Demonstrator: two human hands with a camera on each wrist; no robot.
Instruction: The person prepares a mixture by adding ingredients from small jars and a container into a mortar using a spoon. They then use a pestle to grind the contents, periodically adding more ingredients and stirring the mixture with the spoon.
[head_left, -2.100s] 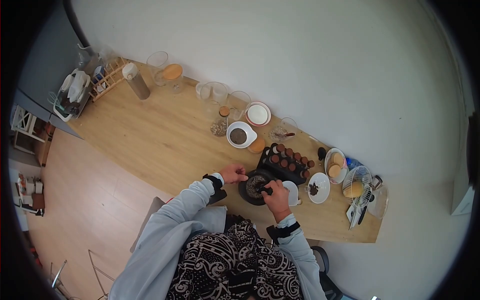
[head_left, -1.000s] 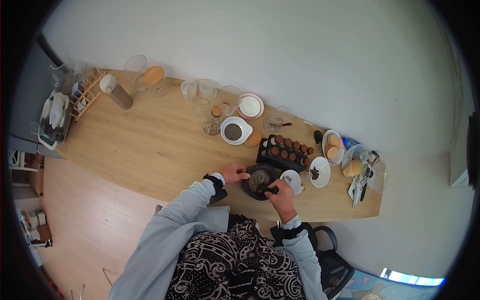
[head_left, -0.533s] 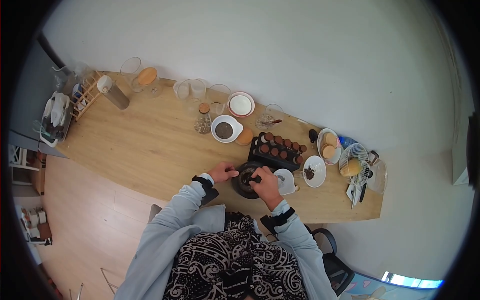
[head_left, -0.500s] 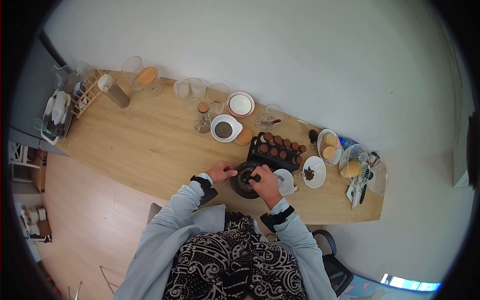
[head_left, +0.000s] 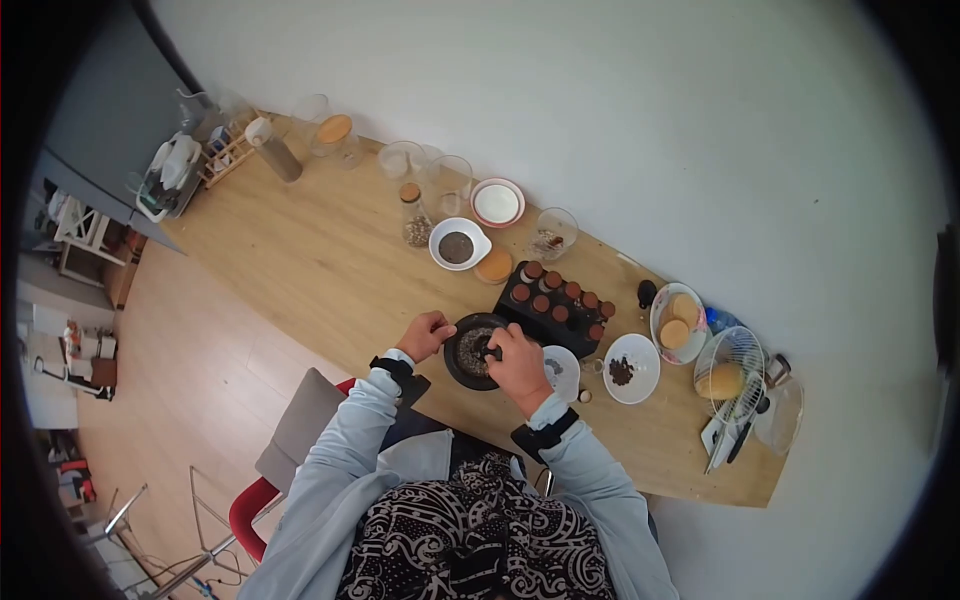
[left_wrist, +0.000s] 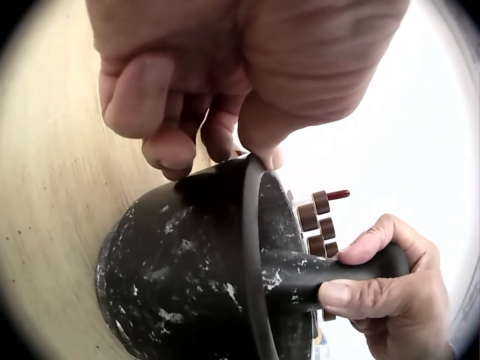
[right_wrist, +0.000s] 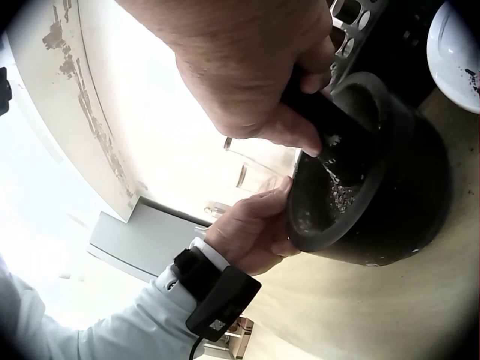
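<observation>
A black stone mortar (head_left: 459, 376) with pale smears on its outer wall stands near the table's front edge. Speckled, coarsely ground bits (head_left: 470, 350) lie inside it. My left hand (head_left: 425, 336) pinches the mortar's near-left rim, thumb tip on the edge and the other fingers curled outside. My right hand (head_left: 520, 370) grips the black pestle (left_wrist: 296, 279) by its handle. In the right wrist view the pestle leans inside the mortar, its lower end down among the bits. Close to my right hand stands a white spouted bowl (head_left: 562, 372) with a little grey matter in it.
Just behind the mortar is a black rack (head_left: 550, 318) of brown-capped jars. To the right are a white bowl of dark pieces (head_left: 646, 388), a wire basket (head_left: 735, 352) and a knife (head_left: 741, 442). Glass vessels (head_left: 450, 180) and another spouted bowl (head_left: 440, 232) stand towards the wall.
The head view has shifted and turned. Within the mortar the pestle has changed position and lean with my right hand. My left hand has stayed at the rim.
</observation>
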